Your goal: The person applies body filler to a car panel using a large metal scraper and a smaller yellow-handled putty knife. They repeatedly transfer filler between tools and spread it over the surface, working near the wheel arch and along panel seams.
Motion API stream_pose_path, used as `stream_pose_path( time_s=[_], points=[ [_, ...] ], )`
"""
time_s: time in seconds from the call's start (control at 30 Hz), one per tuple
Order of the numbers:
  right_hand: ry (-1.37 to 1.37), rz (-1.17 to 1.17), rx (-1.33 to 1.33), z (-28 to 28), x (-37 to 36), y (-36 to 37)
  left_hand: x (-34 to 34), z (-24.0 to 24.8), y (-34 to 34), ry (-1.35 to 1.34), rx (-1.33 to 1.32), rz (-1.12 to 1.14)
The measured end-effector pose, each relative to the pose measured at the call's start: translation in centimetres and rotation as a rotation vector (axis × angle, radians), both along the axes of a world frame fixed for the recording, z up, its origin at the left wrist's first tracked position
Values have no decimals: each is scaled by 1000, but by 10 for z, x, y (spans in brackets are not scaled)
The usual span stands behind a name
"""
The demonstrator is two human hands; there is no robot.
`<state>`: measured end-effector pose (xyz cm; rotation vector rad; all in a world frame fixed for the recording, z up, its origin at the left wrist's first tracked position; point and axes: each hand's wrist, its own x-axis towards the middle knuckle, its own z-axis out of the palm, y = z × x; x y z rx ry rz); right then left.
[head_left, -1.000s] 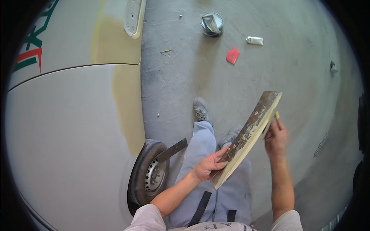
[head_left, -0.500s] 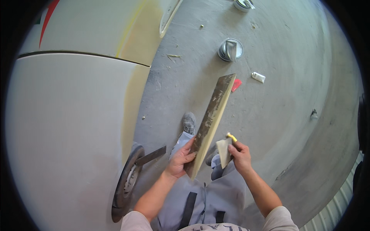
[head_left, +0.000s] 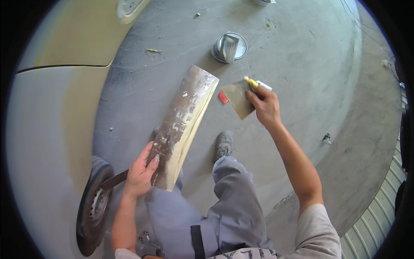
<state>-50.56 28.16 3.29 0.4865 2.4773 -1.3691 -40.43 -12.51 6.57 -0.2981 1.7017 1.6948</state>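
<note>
My left hand grips the near end of a long, wide spreader blade, thumb on top. Its dark brown face is smeared with pale spots, and a thick band of cream-coloured filler runs along its right edge. To the right and farther forward, my right hand is closed around a putty knife with a broad blade and a yellow part at its handle. A thin film seems to coat that blade. The two tools are apart, and both are held above the floor.
A pale vehicle panel with a wheel fills the left side. On the floor ahead stands a round can with a flat grey piece across its lid. A red object and a white tube lie beyond the putty knife.
My right hand has moved forward with the putty knife, away from the spreader. The spreader has tilted, so its wide face and filler band show more. My view has shifted right.
</note>
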Motion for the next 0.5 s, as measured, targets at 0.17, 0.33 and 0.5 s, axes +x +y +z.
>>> stream_pose_path(
  time_s=[0.17, 0.33, 0.5],
  points=[
    [259, 96, 77, -30, -45, 10, 2, -18, 0, 305, -148, -99],
    [398, 123, 95, -51, -55, 0, 2, -35, 2, 627, -270, -186],
    [531, 48, -112, -74, -3, -47, 24, -23, 20, 718, -346, -148]
  ],
)
